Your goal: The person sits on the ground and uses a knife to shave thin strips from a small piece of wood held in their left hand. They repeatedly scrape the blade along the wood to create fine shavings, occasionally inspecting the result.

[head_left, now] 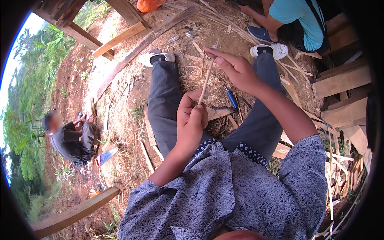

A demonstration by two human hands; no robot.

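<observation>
My left hand (191, 116) is closed around the lower part of a thin, pale wooden stick (206, 82), which slants up and away in front of my lap. At the stick's far end is my right hand (236, 70), its fingers held together and stretched to the left. The stick passes between these fingers and the thumb, though the exact contact is partly hidden. On the ground between my legs lies a blue pen-shaped tool (231, 97) with a dark tip, beside a flat offcut of wood (218, 113).
Wood strips and shavings litter the ground. A co-worker (72, 138) crouches at left near a saw (107, 156); another person (298, 24) sits at upper right. Stacked planks (342, 86) line the right side, and a long board (140, 48) lies ahead. A beam (76, 212) crosses the lower left.
</observation>
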